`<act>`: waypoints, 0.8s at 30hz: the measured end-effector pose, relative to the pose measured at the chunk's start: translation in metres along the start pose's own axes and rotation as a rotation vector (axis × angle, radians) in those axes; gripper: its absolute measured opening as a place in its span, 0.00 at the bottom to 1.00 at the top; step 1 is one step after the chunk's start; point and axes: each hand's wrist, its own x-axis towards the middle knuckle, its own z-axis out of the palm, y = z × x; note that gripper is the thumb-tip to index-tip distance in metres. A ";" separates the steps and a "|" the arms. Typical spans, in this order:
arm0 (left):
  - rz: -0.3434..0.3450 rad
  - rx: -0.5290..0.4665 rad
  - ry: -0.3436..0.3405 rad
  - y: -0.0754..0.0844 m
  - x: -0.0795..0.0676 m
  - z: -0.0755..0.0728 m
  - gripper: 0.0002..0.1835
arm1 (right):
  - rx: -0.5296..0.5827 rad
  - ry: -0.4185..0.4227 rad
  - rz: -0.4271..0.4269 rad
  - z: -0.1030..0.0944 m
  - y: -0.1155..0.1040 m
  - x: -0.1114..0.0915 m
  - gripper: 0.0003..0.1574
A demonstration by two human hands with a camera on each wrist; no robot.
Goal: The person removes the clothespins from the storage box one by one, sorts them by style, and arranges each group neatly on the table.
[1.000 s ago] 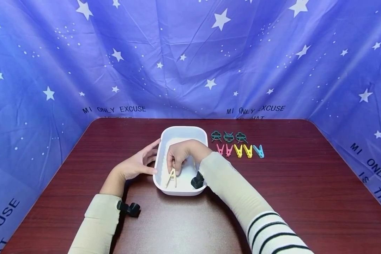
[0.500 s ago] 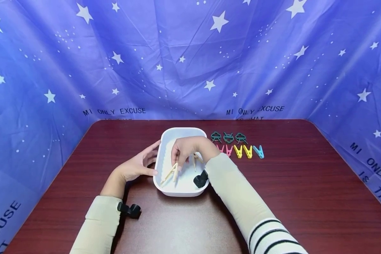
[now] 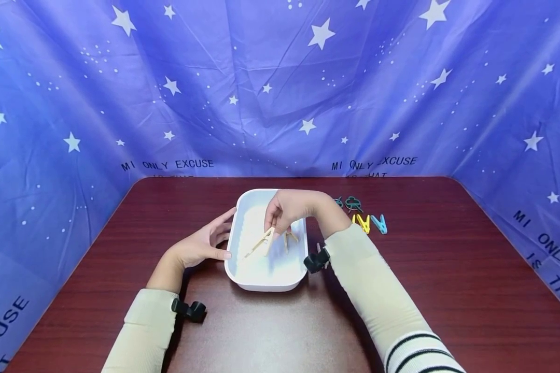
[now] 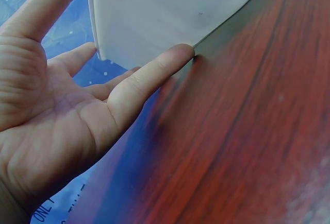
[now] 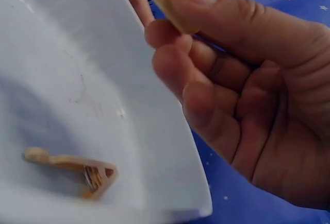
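In the head view a white plastic tray [image 3: 266, 286] stands on the table. My left hand [image 3: 198, 244] rests against its left side, fingers spread and fairly straight; the left wrist view shows fingertips touching the tray's outer wall [image 4: 149, 13]. My right hand [image 3: 298, 204] is over the tray's right part and pinches a pale yellow clothespin [image 3: 265, 241] between thumb and fingers, its legs pointing down and left. Only one end of this clothespin [image 5: 167, 5] appears in the right wrist view. A second, similar clothespin [image 3: 288, 239] lies on the tray floor, below the right hand.
Right of the tray, partly behind my right forearm, are a green ring-shaped clip [image 3: 353, 203], a yellow clothespin [image 3: 364, 224] and a light blue clothespin [image 3: 379, 224]. A starry blue cloth [image 3: 280, 103] hangs behind the dark red table [image 3: 448, 259].
My right hand has moved right and away from me with the pinched clothespin, off the tray's left part. Its arm now covers the pink clothespins. The left hand has stayed at the tray.
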 end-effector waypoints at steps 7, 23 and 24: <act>0.004 0.008 0.002 0.001 0.002 0.002 0.61 | 0.068 0.132 -0.125 0.001 0.013 -0.030 0.13; -0.026 0.024 0.020 0.004 -0.001 0.002 0.60 | 0.409 0.423 -0.243 0.014 0.060 -0.078 0.13; -0.025 0.024 0.020 0.004 -0.001 0.002 0.60 | 0.428 0.431 -0.257 0.015 0.062 -0.080 0.13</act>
